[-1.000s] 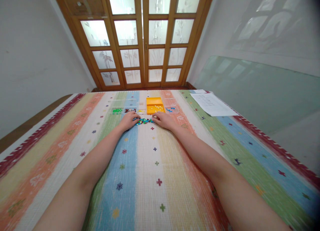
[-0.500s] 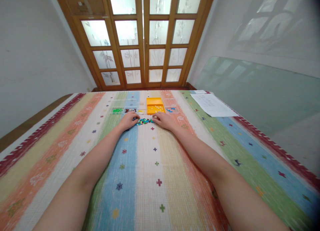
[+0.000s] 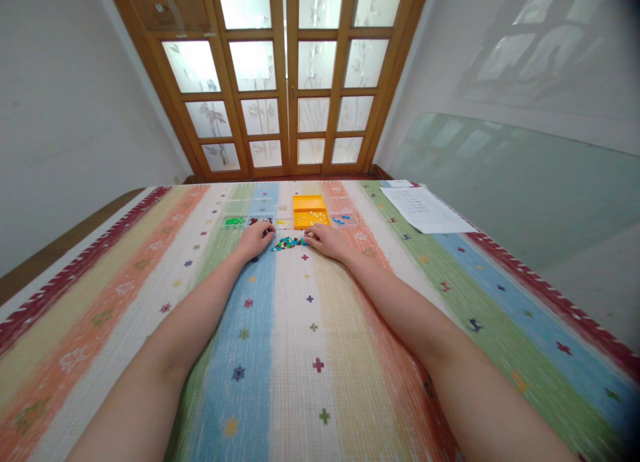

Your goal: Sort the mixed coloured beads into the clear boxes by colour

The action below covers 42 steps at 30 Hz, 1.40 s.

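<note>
A small pile of mixed green, blue, red and white pieces [image 3: 289, 244] lies on the striped tablecloth between my hands. My left hand [image 3: 256, 239] is closed in a pinch just left of the pile, raised near the front of a clear box with dark brown pieces [image 3: 261, 221]. Whatever its fingertips hold is too small to make out. My right hand [image 3: 325, 240] rests at the pile's right edge with its fingers curled together. What they hold, if anything, is hidden. Behind the pile stands an open yellow box [image 3: 310, 202] with white pieces [image 3: 319, 218] in it.
Left of the yellow box are clear boxes with green pieces [image 3: 235, 221] and a few yellow pieces [image 3: 281, 223]. Blue pieces [image 3: 342, 220] sit in a clear box on the right. Printed paper [image 3: 425, 210] lies at the back right. Wooden glazed doors [image 3: 289, 115] stand beyond the table.
My left hand has lifted away from the pile, moving slightly left and toward the clear box with brown pieces. The right hand stays where it was.
</note>
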Each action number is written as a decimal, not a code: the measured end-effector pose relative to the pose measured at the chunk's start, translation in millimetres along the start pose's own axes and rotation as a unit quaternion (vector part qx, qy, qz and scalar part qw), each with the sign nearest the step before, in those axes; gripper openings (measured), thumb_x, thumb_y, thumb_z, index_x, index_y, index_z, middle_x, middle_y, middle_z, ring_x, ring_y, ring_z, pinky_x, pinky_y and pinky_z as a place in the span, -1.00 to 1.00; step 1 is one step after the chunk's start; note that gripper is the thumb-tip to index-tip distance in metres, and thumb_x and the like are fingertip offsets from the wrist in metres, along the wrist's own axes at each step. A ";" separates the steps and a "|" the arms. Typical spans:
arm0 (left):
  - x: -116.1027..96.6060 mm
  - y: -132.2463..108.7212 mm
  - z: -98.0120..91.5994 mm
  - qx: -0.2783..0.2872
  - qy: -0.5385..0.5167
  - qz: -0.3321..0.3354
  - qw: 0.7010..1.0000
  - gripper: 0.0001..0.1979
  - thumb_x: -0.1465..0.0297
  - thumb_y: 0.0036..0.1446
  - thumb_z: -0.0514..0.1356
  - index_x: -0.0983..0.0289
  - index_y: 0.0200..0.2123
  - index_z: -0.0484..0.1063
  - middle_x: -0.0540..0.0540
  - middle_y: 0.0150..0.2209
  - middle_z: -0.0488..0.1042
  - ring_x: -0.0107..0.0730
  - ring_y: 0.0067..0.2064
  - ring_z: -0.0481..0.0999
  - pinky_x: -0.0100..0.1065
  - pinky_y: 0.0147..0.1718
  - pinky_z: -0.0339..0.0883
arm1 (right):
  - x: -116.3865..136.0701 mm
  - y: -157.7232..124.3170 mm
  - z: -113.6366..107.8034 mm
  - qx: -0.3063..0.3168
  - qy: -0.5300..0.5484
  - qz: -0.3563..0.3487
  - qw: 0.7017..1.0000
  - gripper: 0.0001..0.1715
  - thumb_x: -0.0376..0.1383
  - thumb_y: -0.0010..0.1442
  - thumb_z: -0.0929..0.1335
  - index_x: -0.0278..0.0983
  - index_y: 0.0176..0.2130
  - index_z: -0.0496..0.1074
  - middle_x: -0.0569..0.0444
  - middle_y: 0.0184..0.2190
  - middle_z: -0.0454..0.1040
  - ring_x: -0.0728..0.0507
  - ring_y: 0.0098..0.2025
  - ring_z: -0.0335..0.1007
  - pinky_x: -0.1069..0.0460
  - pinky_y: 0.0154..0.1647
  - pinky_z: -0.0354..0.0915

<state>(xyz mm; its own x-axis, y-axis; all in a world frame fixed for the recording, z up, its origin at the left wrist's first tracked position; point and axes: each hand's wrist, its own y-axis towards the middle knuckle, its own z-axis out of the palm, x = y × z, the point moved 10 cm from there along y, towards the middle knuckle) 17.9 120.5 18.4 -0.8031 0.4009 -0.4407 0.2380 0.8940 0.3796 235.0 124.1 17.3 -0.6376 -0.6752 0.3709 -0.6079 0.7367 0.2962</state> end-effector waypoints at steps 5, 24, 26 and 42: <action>35.8 -1.1 -25.2 -0.117 -0.083 -0.103 0.984 -0.83 0.36 0.22 0.16 0.22 -0.18 0.52 0.06 -0.28 0.58 -0.29 -0.27 0.52 -0.29 -0.18 0.36 | 1.4 0.0 -0.9 0.003 0.005 -0.004 1.000 -0.66 -0.07 0.46 0.30 -0.19 0.01 0.54 -0.05 -0.02 0.58 -0.19 0.01 0.48 -0.03 0.01 0.31; 143.9 -32.7 -66.3 -0.323 -0.198 -0.299 0.876 -0.60 0.35 0.11 0.16 0.27 0.03 0.46 0.04 -0.28 0.56 -0.40 -0.40 0.51 -0.39 -0.35 0.37 | 1.6 -0.4 -2.1 -0.005 0.008 0.000 1.000 -0.68 -0.16 0.49 0.26 -0.20 0.00 0.54 -0.05 -0.01 0.58 -0.19 0.04 0.47 -0.04 0.05 0.31; 136.6 -30.2 -66.7 -0.314 -0.175 -0.283 0.889 -0.63 0.34 0.12 0.18 0.26 0.00 0.50 0.06 -0.26 0.57 -0.37 -0.35 0.53 -0.37 -0.30 0.39 | -3.2 0.4 -1.9 -0.015 0.012 0.012 1.000 -0.69 -0.23 0.49 0.23 -0.22 -0.03 0.54 -0.04 -0.03 0.59 -0.16 0.00 0.47 -0.02 0.02 0.30; 13.9 -2.8 -16.7 -0.025 -0.022 -0.022 0.999 -0.76 0.36 0.25 0.14 0.19 -0.15 0.61 0.08 -0.23 0.62 -0.20 -0.22 0.54 -0.23 -0.14 0.36 | 8.9 -1.9 -3.9 0.025 0.006 -0.022 0.999 -0.84 -0.40 0.19 0.35 -0.24 -0.22 0.52 -0.01 -0.16 0.51 -0.16 -0.12 0.38 0.00 -0.11 0.26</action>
<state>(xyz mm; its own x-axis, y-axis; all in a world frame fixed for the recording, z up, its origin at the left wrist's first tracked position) -3.1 120.2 24.8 -0.7877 0.3707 -0.4920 0.1747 0.9003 0.3986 232.3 116.8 23.5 -0.6039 -0.7068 0.3684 -0.6586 0.7028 0.2689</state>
